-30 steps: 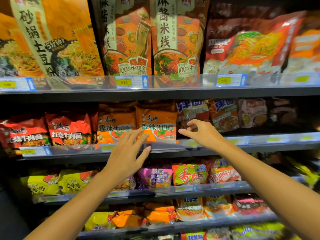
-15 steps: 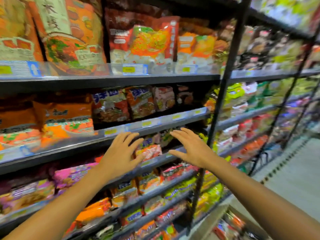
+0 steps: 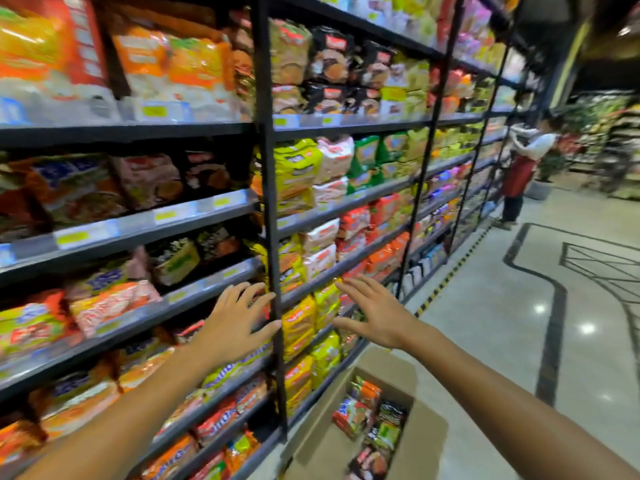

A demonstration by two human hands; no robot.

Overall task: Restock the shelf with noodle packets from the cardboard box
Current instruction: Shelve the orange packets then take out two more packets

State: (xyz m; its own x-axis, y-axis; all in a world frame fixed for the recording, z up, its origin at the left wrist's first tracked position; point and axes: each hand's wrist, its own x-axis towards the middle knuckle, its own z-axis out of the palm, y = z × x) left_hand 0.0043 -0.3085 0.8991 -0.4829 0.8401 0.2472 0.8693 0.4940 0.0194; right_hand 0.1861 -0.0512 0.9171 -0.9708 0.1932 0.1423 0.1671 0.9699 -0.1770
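An open cardboard box (image 3: 420,441) stands on the floor at the foot of the shelving, below my right forearm. Several noodle packets (image 3: 362,408) lie inside it, orange, red and dark ones. My left hand (image 3: 232,323) hovers with fingers spread in front of a black shelf upright (image 3: 272,216), holding nothing. My right hand (image 3: 375,313) is also spread and empty, just right of that upright, in front of yellow packets (image 3: 298,322) on a lower shelf. The shelves (image 3: 145,223) are packed with noodle packets.
The shelving runs along the left and recedes to the right. A polished tiled floor (image 3: 502,323) opens on the right. A person in a red apron (image 3: 523,168) stands at the far end of the aisle by the shelves.
The view has swung right and down, away from the orange packets on the middle shelf. Both hands left that shelf and now hover lower, spread. The cardboard box has come into view.
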